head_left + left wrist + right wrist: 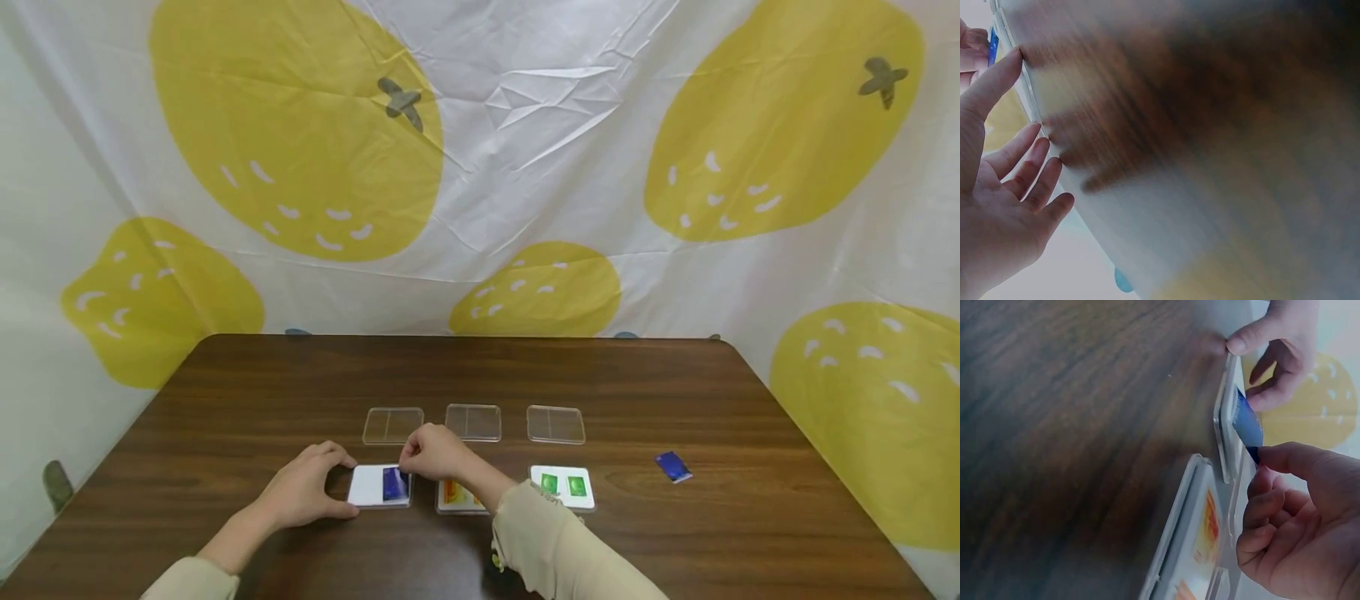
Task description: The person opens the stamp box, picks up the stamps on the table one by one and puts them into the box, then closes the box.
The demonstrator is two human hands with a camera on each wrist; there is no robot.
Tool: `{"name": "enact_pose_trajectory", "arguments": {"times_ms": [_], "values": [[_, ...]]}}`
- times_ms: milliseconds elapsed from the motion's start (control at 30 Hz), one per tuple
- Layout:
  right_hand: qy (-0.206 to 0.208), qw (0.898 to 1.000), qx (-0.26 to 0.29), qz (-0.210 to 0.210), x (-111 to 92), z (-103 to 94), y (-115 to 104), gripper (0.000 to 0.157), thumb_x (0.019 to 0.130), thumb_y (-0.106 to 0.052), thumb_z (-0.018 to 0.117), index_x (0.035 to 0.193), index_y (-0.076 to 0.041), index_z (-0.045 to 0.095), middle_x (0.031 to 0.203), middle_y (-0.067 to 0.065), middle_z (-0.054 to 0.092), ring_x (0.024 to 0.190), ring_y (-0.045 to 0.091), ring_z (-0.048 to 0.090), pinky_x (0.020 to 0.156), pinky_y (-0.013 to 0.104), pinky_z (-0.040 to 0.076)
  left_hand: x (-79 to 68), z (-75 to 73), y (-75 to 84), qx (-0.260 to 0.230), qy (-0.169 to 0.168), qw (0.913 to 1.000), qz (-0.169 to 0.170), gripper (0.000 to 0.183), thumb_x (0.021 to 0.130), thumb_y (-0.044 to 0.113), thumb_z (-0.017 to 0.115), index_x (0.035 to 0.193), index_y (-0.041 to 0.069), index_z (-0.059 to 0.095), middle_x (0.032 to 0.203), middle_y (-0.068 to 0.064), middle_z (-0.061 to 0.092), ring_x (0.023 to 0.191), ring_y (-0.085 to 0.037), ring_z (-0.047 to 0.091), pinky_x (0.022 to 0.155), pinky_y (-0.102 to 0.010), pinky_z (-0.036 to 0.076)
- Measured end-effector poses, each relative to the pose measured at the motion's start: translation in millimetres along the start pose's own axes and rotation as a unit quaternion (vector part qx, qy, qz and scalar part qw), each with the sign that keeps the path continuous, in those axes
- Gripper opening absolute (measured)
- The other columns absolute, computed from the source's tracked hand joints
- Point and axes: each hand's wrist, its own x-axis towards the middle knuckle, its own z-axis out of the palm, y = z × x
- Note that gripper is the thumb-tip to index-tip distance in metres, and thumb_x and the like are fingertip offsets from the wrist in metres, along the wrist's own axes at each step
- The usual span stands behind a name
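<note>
A shallow clear case (366, 502) with a white top (367, 483) lies in front of me at the left. My left hand (306, 487) holds its left end, thumb at the near corner and index finger at the far one. On the right half of the white top is a glossy blue rectangle (393, 487). My right hand (437, 452) pinches the far right corner of this rectangle (1248, 422) between thumb and index finger. In the right wrist view the blue piece tilts up off the white surface toward those fingertips.
Under my right forearm sits a second case with orange pictures (454, 496). A third case (585, 500) bears two green rectangles. Behind them stand three clear lids (394, 425), (473, 422), (555, 424) in a row. Another blue piece (672, 467) lies alone at the right.
</note>
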Motion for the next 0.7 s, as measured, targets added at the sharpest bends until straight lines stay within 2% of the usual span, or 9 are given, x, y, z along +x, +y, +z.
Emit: {"name": "enact_pose_trajectory", "arguments": {"times_ms": [333, 700], "values": [[0.05, 0.997, -0.06, 0.013, -2.4, 9.8, -0.9, 0.009, 0.069, -0.012, 0.063, 0.061, -0.012, 0.066, 0.057, -0.008, 0.056, 0.051, 0.003, 0.043, 0.051, 0.017, 0.036, 0.2, 0.1, 1.4, -0.002, -0.003, 1.0, 0.001, 0.055, 0.056, 0.042, 0.082, 0.098, 0.011, 0.063, 0.1, 0.001, 0.057, 0.1, -0.024, 0.052, 0.081, -0.043, 0.045], [0.07, 0.992, -0.104, 0.026, -4.4, 13.8, -6.5, 0.011, 0.069, -0.012, 0.065, 0.059, -0.015, 0.062, 0.055, -0.01, 0.054, 0.049, 0.003, 0.042, 0.044, 0.018, 0.033, -0.4, 0.7, 1.2, -0.006, -0.003, 0.9999, -0.011, 0.055, 0.057, 0.04, 0.082, 0.099, 0.011, 0.063, 0.1, 0.001, 0.057, 0.101, -0.025, 0.052, 0.081, -0.044, 0.045]]}}
